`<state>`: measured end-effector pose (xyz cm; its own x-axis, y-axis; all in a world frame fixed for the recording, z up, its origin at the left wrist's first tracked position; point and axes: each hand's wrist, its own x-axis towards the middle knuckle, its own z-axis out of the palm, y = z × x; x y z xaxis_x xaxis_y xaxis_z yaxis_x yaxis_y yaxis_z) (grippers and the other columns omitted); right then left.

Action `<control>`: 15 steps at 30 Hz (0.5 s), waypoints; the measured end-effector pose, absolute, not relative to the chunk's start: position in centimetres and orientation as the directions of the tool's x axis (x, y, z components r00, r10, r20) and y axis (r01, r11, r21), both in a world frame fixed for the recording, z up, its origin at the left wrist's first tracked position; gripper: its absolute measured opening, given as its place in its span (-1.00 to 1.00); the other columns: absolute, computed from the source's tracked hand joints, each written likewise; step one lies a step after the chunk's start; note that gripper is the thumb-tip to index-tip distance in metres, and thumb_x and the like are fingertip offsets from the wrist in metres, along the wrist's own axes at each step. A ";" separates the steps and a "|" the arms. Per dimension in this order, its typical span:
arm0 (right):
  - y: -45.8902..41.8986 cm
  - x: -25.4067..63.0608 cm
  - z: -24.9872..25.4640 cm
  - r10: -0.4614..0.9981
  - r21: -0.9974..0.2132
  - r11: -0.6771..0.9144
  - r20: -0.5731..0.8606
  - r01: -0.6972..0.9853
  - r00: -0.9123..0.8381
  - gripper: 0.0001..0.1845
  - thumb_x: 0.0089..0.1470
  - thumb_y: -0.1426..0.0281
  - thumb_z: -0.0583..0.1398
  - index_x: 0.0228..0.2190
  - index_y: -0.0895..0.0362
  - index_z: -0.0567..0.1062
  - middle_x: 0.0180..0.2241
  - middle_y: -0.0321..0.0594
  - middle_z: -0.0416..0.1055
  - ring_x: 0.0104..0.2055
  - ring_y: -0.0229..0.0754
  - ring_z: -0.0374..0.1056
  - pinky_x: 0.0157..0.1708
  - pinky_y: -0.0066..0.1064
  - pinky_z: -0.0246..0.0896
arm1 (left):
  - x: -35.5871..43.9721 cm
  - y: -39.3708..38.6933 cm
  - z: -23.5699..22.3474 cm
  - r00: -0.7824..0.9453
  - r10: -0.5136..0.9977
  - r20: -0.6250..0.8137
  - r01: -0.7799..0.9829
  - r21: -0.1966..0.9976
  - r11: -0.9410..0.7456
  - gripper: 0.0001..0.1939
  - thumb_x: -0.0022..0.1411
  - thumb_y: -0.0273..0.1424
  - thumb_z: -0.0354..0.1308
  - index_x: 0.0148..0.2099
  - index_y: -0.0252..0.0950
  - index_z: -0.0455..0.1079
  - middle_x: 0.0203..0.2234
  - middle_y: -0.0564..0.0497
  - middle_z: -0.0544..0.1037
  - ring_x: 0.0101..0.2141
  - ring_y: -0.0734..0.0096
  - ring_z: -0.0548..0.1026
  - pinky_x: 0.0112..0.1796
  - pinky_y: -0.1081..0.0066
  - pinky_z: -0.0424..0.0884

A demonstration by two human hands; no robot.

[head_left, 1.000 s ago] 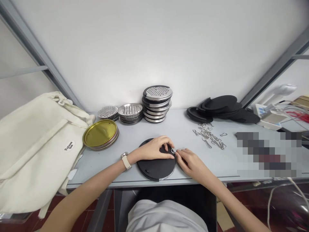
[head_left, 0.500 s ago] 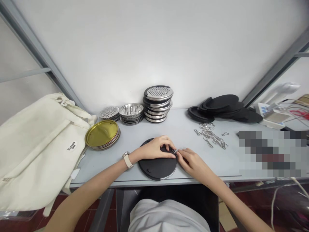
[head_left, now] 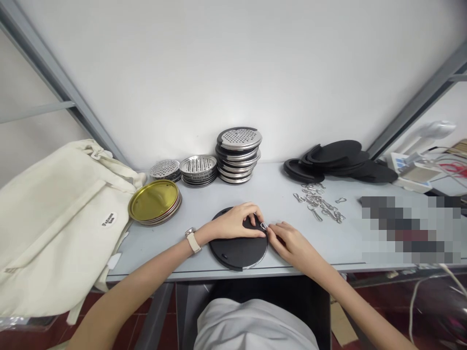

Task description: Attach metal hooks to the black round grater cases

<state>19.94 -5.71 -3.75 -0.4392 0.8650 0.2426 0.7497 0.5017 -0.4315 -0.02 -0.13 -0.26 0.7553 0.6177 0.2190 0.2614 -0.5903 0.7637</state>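
Observation:
A round black disc (head_left: pixel 241 250) with a shiny metal rim showing at its lower right lies near the table's front edge. My left hand (head_left: pixel 237 222), a watch on its wrist, rests across the disc with thumb and fingers curved round its right side, holding it. Between those fingertips and my right hand (head_left: pixel 288 240) is a small silver wire clip (head_left: pixel 264 226). The right thumb and forefinger pinch its right end, at the disc's right edge. More such clips (head_left: pixel 321 203) lie loose in a pile beyond my right hand.
At the back stand a tall stack of grater discs in black holders (head_left: pixel 239 155) and two lower grater stacks (head_left: pixel 198 170). Gold-coloured lids (head_left: pixel 155 200) are piled at left beside a cream bag (head_left: pixel 62 218). Black round holders (head_left: pixel 335 160) lie back right, near a white device (head_left: pixel 416 172).
The wire clip shows more plainly now, its loop turned into view between my fingertips. Both hands stay in nearly the same place on the disc.

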 end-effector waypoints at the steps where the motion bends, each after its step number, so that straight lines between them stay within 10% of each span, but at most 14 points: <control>1: -5.7 19.9 -3.8 0.864 -0.429 0.504 0.246 0.749 -0.440 -0.66 0.27 0.40 -0.07 -0.54 0.09 0.26 -0.57 -0.26 0.26 -0.47 -0.19 0.19 -0.41 -0.37 0.09 | 0.0 -0.1 -0.3 0.755 0.618 0.219 0.259 0.766 -0.588 -0.71 0.05 -0.28 0.28 -0.22 -0.30 0.35 -0.29 0.02 0.41 -0.33 0.48 0.42 -0.23 0.43 0.35; 15: -5.8 19.9 -3.6 0.857 -0.423 0.515 0.264 0.745 -0.443 -0.66 0.25 0.42 -0.06 -0.56 0.09 0.25 -0.59 -0.27 0.24 -0.49 -0.19 0.19 -0.43 -0.38 0.09 | -0.1 0.0 -0.3 0.773 0.595 0.222 0.214 0.791 -0.573 -0.75 0.07 -0.28 0.27 -0.27 -0.32 0.37 -0.28 -0.01 0.39 -0.33 0.48 0.41 -0.22 0.42 0.36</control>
